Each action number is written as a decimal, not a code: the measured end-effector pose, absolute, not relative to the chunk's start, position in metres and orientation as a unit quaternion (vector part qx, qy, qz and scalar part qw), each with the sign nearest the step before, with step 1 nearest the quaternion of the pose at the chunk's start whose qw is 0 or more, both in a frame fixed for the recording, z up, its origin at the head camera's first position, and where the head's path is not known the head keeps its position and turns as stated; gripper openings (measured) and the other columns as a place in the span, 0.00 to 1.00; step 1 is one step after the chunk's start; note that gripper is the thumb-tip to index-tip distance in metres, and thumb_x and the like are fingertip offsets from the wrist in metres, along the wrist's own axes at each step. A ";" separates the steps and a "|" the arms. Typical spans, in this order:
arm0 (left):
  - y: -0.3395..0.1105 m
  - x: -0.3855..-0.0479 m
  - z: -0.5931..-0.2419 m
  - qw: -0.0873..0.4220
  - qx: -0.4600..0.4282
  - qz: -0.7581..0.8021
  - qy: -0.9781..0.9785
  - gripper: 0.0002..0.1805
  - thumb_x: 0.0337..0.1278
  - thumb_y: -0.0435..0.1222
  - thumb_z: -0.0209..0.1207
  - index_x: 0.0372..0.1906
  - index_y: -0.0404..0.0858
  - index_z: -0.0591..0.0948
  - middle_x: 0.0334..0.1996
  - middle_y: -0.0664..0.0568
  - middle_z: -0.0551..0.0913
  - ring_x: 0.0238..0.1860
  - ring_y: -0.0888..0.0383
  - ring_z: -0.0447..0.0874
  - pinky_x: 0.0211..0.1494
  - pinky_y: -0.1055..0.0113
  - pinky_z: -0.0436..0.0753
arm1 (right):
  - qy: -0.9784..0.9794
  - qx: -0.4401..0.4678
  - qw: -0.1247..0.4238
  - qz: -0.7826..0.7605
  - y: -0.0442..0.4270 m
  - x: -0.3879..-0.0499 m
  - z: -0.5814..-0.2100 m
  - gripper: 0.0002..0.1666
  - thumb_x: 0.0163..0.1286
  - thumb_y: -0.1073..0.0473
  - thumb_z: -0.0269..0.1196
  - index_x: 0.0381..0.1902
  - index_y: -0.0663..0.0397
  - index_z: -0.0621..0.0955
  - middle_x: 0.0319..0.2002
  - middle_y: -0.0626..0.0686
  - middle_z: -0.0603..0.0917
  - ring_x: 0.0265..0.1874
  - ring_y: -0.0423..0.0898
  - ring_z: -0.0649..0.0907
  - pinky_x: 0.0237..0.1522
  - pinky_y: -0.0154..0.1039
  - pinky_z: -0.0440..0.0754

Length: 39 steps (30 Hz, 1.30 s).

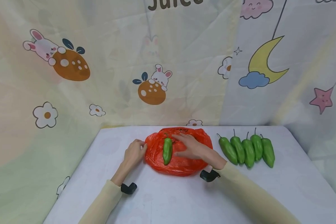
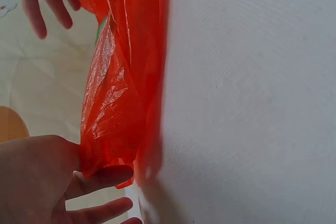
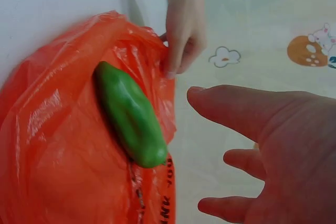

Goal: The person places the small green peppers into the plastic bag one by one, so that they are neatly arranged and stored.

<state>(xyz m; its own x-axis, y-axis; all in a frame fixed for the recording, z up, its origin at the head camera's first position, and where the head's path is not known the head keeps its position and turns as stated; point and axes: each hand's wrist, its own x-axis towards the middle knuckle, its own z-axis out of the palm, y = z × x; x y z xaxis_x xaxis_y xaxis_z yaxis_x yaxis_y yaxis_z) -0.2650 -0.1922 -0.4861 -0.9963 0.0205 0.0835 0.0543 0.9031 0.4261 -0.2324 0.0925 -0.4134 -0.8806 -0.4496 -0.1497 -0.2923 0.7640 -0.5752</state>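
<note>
A red plastic bag (image 1: pixel 182 169) lies crumpled and spread on the white table, with dark lettering near its far side. On top of it rests one green pepper (image 1: pixel 167 151), its stem pointing away from me. My left hand (image 1: pixel 135 152) pinches the bag's left edge between thumb and index finger, as the left wrist view shows. Over the bag's right half hovers my right hand (image 1: pixel 194 147), fingers spread and holding nothing. In the right wrist view a gap separates its thumb from the pepper (image 3: pixel 131 116).
To the right of the bag, several green peppers (image 1: pixel 249 151) lie side by side in a row, stems toward the back. A patterned cloth (image 1: pixel 114 62) hangs behind the white table (image 1: pixel 162 199).
</note>
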 end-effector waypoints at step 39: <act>-0.194 -0.261 -0.485 0.036 -0.007 -0.240 -0.970 0.16 0.69 0.44 0.55 0.37 0.38 0.88 0.52 0.43 0.83 0.54 0.47 0.81 0.53 0.50 0.86 | 0.949 -0.192 0.115 -0.221 0.294 -0.210 -0.384 0.46 0.65 0.41 0.68 0.74 0.55 0.66 0.68 0.69 0.72 0.62 0.69 0.75 0.51 0.63 0.83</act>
<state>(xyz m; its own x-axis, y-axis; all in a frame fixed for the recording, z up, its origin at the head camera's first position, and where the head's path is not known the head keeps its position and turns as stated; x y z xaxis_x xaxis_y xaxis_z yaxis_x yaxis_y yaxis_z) -0.2610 -0.1940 -0.4848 -0.9973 -0.0030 0.0738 0.0317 0.8851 0.4643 -0.2097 0.2936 -0.3845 -0.9001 -0.4148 -0.1336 -0.3132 0.8289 -0.4635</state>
